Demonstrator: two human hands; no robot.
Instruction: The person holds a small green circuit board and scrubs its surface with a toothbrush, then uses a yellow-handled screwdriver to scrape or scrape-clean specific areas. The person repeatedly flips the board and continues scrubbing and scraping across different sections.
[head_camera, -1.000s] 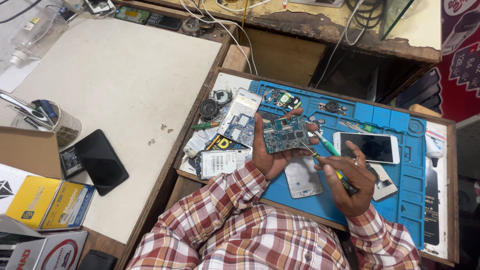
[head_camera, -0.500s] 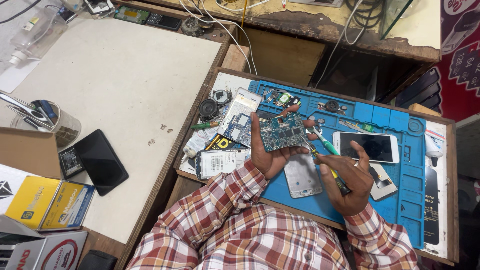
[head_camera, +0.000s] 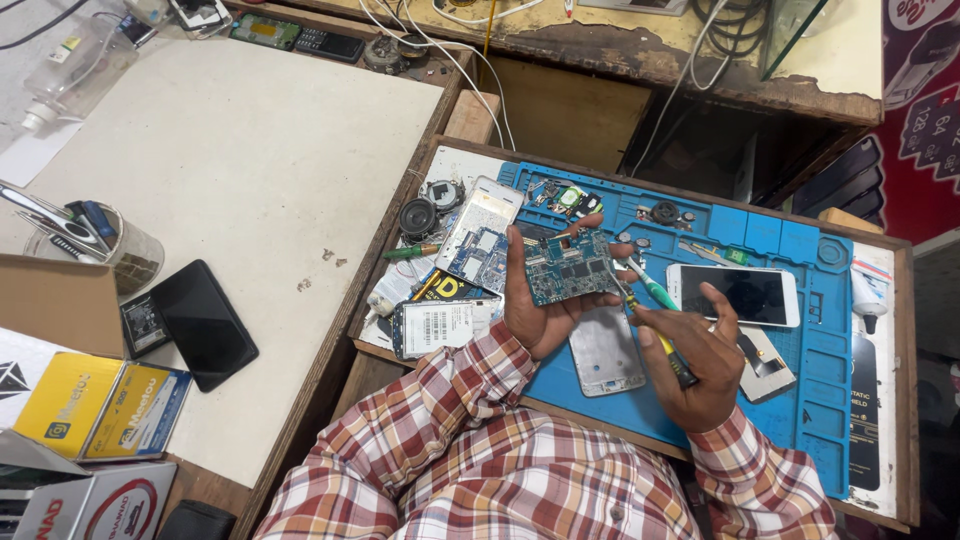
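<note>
A: State the step in hand.

B: Board servicing, by the look of it. The left hand has its fingers curled round the edges of a blue-green circuit board, raised just above the blue silicone work mat. The right hand is closed in a pinch on a yellow-and-black screwdriver, tip at the board's right edge.

A: Requirement for the next move?

B: A steady tip and a level board.

A: Surroundings?

B: A white smartphone and a silver phone back cover lie on the mat; a second bench stands left.
</note>
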